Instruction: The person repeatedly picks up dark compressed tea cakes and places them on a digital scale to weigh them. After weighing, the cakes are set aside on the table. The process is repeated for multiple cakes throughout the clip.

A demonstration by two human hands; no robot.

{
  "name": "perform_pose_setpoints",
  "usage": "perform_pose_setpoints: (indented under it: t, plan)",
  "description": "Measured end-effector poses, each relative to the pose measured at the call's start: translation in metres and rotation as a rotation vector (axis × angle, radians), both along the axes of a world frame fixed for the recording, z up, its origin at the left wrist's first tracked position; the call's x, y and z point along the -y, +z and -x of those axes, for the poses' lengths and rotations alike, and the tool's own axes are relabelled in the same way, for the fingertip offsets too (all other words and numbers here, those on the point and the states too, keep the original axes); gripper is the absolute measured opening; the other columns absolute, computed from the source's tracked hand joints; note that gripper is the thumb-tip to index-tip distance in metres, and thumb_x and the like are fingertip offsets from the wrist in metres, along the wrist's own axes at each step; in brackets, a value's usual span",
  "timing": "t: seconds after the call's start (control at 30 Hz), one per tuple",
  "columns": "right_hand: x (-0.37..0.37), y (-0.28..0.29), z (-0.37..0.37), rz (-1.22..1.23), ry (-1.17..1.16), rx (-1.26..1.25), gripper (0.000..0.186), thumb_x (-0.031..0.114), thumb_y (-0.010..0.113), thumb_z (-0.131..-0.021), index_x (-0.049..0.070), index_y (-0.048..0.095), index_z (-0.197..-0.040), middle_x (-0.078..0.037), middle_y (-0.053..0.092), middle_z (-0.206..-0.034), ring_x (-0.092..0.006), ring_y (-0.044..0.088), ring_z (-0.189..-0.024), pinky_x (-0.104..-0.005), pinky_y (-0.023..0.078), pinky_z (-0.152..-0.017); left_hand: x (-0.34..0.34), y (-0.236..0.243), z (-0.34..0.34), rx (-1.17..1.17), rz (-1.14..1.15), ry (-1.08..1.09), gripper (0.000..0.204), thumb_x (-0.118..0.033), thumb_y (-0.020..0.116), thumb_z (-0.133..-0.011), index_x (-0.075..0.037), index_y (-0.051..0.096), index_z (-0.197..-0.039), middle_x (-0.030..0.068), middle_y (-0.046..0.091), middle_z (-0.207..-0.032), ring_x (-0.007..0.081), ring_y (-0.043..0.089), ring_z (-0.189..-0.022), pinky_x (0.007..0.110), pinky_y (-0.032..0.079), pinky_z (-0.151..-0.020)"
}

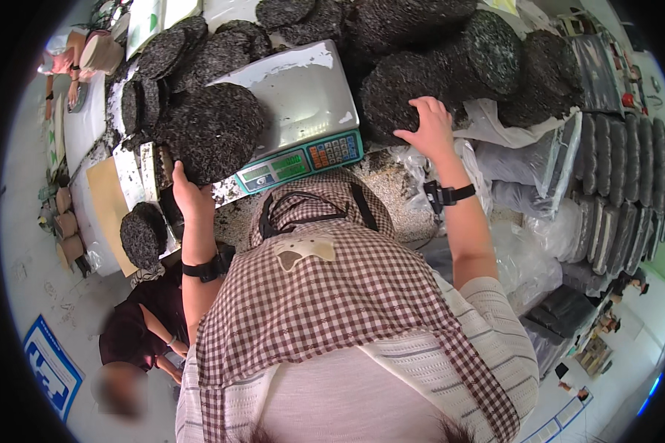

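My left hand (192, 193) is closed on the near edge of a large, round, dark disc that looks like a dried seaweed cake (213, 134). Its thumb lies on the face, and the other fingers are hidden below. That cake overlaps the left part of a digital scale (295, 96) with a metal pan and a green-edged keypad panel. To the scale's right, my right hand (430, 127) touches another stacked seaweed cake (393, 92), thumb and fingers apart. Whether it bears any weight I cannot tell.
More cakes pile up behind the scale (229, 52) and at the right (493, 55). Packed dark bundles in clear plastic (621, 155) are stacked far right. One small cake (143, 235) sits by my left forearm. A person in dark clothes (155, 317) is at lower left, another person (70, 59) at upper left.
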State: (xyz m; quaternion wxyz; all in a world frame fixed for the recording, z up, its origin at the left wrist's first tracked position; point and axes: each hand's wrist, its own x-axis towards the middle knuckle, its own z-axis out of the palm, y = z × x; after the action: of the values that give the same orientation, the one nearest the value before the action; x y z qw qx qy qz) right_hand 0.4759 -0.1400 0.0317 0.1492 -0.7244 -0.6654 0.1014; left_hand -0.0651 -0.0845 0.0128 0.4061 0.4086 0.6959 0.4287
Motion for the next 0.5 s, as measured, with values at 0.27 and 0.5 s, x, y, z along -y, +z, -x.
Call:
perform_pose_setpoints:
  t: [0.27,0.5]
  plan:
    - [-0.008,0.0,-0.034,0.055,0.14,-0.133,0.07,0.026,0.094,-0.064,0.01,0.067,-0.126,-0.01,0.061,-0.129,-0.0358,0.055,-0.126,-0.0478,0.044,-0.109,-0.007,0.035,-0.032,0.929,0.132,0.221,0.039,-0.038,0.055,-0.105,-0.006,0.066,-0.125,0.0076,0.073,-0.118,0.0251,0.068,-0.113,0.041,0.054,-0.099]
    - [-0.002,-0.011,-0.024,-0.078,0.274,0.133,0.048,0.019,0.076,-0.077,0.007,0.068,-0.123,-0.012,0.062,-0.127,-0.0344,0.056,-0.124,-0.0493,0.047,-0.103,0.007,0.035,-0.036,0.723,0.153,0.153,0.035,-0.032,0.059,-0.104,-0.005,0.067,-0.125,0.0064,0.071,-0.121,0.0215,0.068,-0.107,0.037,0.055,-0.092]
